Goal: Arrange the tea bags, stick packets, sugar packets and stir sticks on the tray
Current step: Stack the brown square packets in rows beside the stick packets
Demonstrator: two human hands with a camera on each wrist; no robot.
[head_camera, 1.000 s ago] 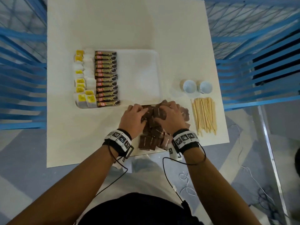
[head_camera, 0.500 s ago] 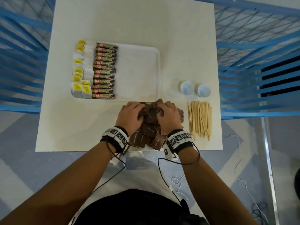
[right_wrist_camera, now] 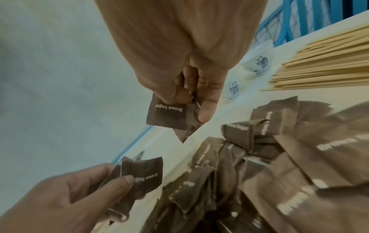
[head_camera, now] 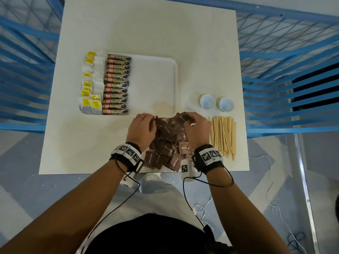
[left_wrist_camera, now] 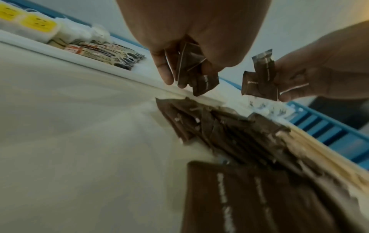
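A pile of brown sugar packets (head_camera: 166, 143) lies on the white table just in front of the white tray (head_camera: 157, 79). My left hand (head_camera: 142, 128) pinches a few brown sugar packets (left_wrist_camera: 196, 74) lifted above the pile. My right hand (head_camera: 196, 129) pinches a couple more packets (right_wrist_camera: 169, 115) beside it. On the tray's left side stand a column of yellow-tagged tea bags (head_camera: 90, 85) and a column of stick packets (head_camera: 116, 85). Wooden stir sticks (head_camera: 222, 135) lie in a bundle right of my right hand.
Two small white cups (head_camera: 216, 103) stand on the table behind the stir sticks. The tray's right half (head_camera: 154, 74) is bare. Blue railing (head_camera: 286, 79) surrounds the table on both sides. The table's near edge (head_camera: 91, 173) runs just below my wrists.
Both hands have risen off the pile, each with sugar packets pinched in the fingers. The head view has shifted, so the table sits lower and closer.
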